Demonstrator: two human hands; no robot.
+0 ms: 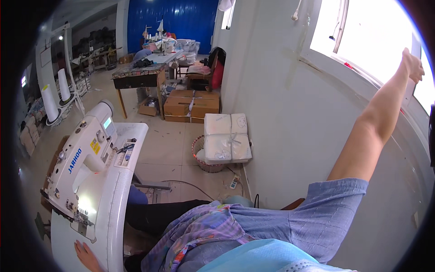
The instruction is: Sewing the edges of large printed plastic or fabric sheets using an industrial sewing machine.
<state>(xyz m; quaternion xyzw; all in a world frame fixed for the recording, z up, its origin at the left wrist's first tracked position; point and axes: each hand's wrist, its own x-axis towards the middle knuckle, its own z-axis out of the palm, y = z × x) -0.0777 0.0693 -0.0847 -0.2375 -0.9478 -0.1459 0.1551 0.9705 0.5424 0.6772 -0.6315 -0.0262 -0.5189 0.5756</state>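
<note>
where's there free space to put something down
The sewing table looks bare between the left hand and the lit needle area, and along its near right edge. Floor tiles look mostly open between that table and the basket. It's crowded around the small tools beside the sewing machine, and on the far table.

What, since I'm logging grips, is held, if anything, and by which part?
Left hand, on the sewing table: nothing. Right hand, at the window: unclear.

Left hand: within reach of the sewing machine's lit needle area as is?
Probably yes: the left hand is on or just above the white tabletop, close to the needle area, and nothing visible blocks the way.
</note>
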